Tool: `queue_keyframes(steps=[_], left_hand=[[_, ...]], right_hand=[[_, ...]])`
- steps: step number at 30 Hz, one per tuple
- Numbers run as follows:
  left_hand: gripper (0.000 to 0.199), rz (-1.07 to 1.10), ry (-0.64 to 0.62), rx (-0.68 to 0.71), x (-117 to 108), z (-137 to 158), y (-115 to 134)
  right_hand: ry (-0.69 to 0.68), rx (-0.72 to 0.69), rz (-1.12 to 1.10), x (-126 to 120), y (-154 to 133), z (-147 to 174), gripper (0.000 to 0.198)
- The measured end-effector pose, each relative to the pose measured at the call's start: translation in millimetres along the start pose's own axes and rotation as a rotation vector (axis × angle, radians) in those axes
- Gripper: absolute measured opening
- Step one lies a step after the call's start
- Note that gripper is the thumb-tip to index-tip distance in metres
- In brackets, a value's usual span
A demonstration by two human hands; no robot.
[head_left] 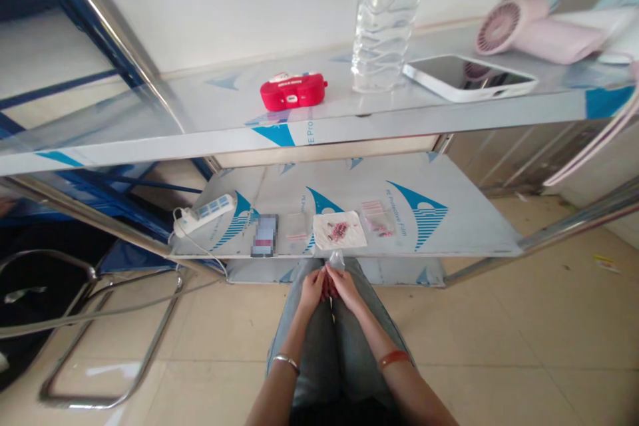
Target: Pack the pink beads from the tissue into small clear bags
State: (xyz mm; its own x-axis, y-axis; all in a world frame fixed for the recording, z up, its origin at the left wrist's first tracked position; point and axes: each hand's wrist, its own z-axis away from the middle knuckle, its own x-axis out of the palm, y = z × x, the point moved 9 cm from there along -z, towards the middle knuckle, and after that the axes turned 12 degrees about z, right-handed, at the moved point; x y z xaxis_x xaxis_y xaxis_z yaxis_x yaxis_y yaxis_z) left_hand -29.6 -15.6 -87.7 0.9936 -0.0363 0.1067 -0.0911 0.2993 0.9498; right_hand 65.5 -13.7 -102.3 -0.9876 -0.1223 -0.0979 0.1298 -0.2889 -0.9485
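My left hand and my right hand meet above my lap, just in front of the lower shelf's edge. Their fingers are closed around a small clear plastic bag, whose upper part sticks up beyond the fingertips. What the bag holds cannot be made out. On the shelf ahead lies a white paper sheet bearing a heap of small red and pink pieces. To its right is a zip bag with similar pieces. A clear zip bag lies to its left.
A phone and a white power strip sit left on the lower shelf. The upper shelf carries a red case, water bottle, phone and pink fan. A metal-framed chair stands left.
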Motion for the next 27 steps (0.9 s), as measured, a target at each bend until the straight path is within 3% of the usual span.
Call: queue_keyframes(steps=[3, 7, 11, 15, 20, 24, 27], left_hand=[[0.052, 0.130, 0.107, 0.058, -13.7, 1.6, 0.6], [0.045, 0.175, 0.074, 0.096, -19.7, 2.0, 1.6], [0.041, 0.087, 0.082, 0.124, -18.6, 6.3, 5.6], [0.036, -0.102, 0.190, 0.241, -21.2, 18.2, 19.4], [0.033, -0.142, 0.242, 0.324, -24.6, 22.9, 26.4], [0.035, -0.074, 0.222, 0.208, -28.2, 11.5, 13.4], [0.038, -0.022, 0.205, 0.106, -32.1, 3.6, 3.0]], right_hand=[[0.054, -0.023, -0.050, -6.9, -5.2, 4.1, 0.045], [0.092, -0.071, -0.063, -13.7, -13.1, 8.8, 0.039], [0.172, -0.100, -0.048, -22.3, -14.5, 8.2, 0.034], [0.174, -0.107, -0.074, -23.6, -10.4, 5.7, 0.032], [0.177, -0.093, -0.117, -23.9, -7.6, 7.6, 0.045], [0.191, -0.031, -0.141, -22.4, 0.3, 5.8, 0.050], [0.157, 0.027, -0.139, -18.4, 6.8, 3.8, 0.039]])
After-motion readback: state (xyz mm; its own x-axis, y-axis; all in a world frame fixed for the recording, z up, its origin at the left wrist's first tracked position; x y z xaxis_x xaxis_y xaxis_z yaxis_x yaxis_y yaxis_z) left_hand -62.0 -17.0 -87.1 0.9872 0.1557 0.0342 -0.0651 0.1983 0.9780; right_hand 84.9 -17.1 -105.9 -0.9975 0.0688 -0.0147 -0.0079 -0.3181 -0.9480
